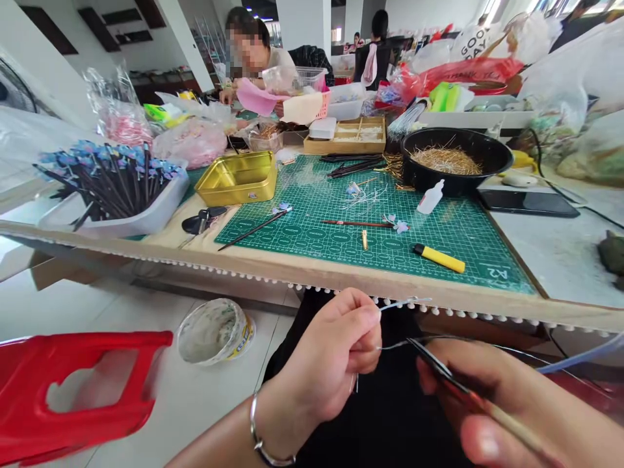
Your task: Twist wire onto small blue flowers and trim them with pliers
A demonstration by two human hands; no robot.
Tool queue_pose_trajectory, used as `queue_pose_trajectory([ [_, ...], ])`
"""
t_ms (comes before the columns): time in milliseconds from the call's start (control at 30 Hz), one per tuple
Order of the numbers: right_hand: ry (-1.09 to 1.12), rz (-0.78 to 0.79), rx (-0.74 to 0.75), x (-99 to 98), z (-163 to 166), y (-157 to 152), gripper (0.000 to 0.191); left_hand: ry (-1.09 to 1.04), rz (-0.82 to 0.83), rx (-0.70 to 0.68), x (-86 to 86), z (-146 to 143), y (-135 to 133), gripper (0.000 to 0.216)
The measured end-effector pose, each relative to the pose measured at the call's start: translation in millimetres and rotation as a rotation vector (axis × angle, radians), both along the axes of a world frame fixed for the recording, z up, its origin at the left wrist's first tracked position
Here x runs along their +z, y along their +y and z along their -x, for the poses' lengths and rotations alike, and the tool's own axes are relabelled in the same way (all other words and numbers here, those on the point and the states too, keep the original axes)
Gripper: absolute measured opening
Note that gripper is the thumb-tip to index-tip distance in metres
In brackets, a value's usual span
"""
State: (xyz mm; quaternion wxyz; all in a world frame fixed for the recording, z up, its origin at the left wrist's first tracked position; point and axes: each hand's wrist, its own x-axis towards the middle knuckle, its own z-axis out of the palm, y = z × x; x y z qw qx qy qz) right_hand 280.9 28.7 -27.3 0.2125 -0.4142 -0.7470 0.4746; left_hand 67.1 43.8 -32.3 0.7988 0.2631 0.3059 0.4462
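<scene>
A: What is the left hand (336, 357) doing?

B: It is pinching, the thumb pressing against the curled forefinger, and a pale strand (400, 303) is sticking out past the thumb, just off the table's near edge

A: And where is the thin wire (394, 344) sitting?

B: It is crossing the gap between the hands, above the person's dark lap (390, 409), running from the left hand's fingers to the narrow tip of a tool (444, 370)

A: So the right hand (502, 383) is holding that tool?

B: Yes, the fingers are closing around it and the tip is pointing toward the left hand; whether its tip is gripping the wire, I cannot tell

A: What is lying nearest on the table?

B: On the green mat (292, 244), a yellow lighter (443, 259) with a black end is lying near the front edge, a brown stick (358, 223) with a pale flower (400, 226) is resting farther back, and a white bottle (431, 198) is leaning beside the black bowl (504, 159)
</scene>
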Motion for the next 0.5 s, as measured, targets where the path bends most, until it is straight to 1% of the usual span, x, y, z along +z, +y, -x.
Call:
queue_pose_trajectory([
  [100, 0.047, 0.117, 0.137, 3.9, 14, 9, 0.054, -0.005, 0.003, -0.022, 3.8, 0, -6, 0.021],
  [200, 0.106, 0.175, 0.178, 2.6, 16, 17, 0.049, 0.004, 0.006, -0.032, 8.5, 0, -10, 0.021],
  [333, 0.126, 0.235, 0.089, 3.6, 20, 11, 0.051, 0.009, 0.007, -0.037, 11.9, 0, -12, 0.016],
  [500, 0.203, 0.255, 0.044, 6.4, 24, 3, 0.047, 0.002, 0.017, -0.069, 10.2, 0, -13, 0.011],
])
